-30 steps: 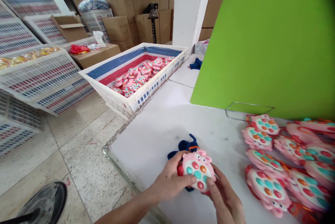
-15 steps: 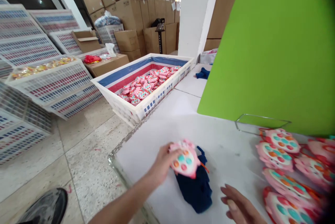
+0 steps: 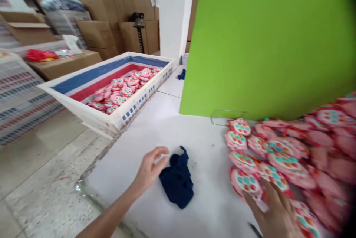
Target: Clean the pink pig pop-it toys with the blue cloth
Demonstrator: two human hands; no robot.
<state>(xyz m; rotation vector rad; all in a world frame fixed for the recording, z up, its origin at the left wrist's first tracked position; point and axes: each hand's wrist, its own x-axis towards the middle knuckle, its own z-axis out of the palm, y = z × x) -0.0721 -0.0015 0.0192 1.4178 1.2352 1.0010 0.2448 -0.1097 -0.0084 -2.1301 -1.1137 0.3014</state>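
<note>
My left hand (image 3: 150, 169) hovers over the white table (image 3: 167, 126), fingers apart and loosely curled, with nothing in it. Just right of it lies a crumpled navy cloth (image 3: 178, 180), its edge close to my fingertips. My right hand (image 3: 275, 208) rests flat, fingers stretched, on the near edge of a pile of pink toys with coloured buttons (image 3: 278, 152). Its fingertips touch one toy (image 3: 246, 182) at the pile's front left. The pile spreads over the table's right side and is blurred at the far right.
A white crate (image 3: 111, 119) lined in blue and red juts off the table's left, holding several of the same pink toys (image 3: 122, 89). A green board (image 3: 264, 45) stands behind the pile, with a wire stand (image 3: 226, 117) at its foot. Cardboard boxes (image 3: 97, 33) are stacked beyond.
The pink toy my left hand held is gone from it, and that hand is now open. My right hand moved right onto the toy pile. The view swung right.
</note>
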